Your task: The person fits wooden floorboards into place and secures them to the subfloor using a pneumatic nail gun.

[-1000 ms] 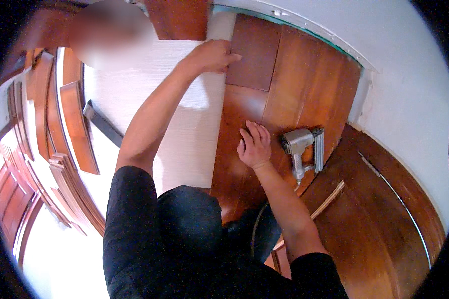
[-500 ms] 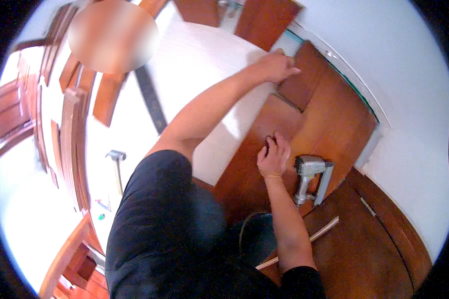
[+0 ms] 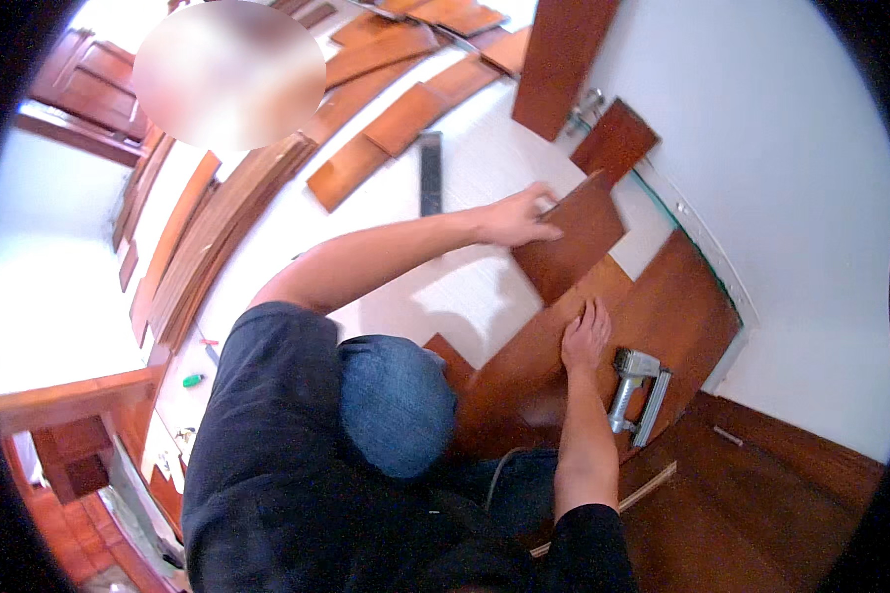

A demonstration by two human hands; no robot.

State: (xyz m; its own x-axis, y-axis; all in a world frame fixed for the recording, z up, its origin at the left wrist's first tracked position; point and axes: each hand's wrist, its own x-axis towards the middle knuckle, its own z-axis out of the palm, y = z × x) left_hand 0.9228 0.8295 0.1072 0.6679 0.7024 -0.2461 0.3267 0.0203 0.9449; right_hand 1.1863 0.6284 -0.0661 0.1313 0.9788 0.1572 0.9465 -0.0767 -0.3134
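My left hand [image 3: 524, 215] grips the edge of a short reddish-brown wooden floorboard [image 3: 576, 242], its fingers curled round the board's side. The held board looks tilted over the pale underlay, beside the laid floorboards [image 3: 663, 306]. My right hand [image 3: 586, 334] lies flat on those laid boards with its fingers stretched out. Just right of it, a silver nail gun [image 3: 638, 395] rests on the boards. Another dark board piece [image 3: 618, 141] lies by the wall, beyond the held one.
Several loose floorboards [image 3: 396, 119] and a stack of long boards [image 3: 232, 232] lie at the far left. A black flat bar [image 3: 431, 173] lies on the underlay [image 3: 455, 296]. A white wall [image 3: 761, 119] rises on the right. A thin light wooden strip [image 3: 653, 486] lies near my right arm.
My left hand has drawn the short board away from the wall side, baring pale underlay where it lay. The view has turned, and my right hand has flattened out on the boards.
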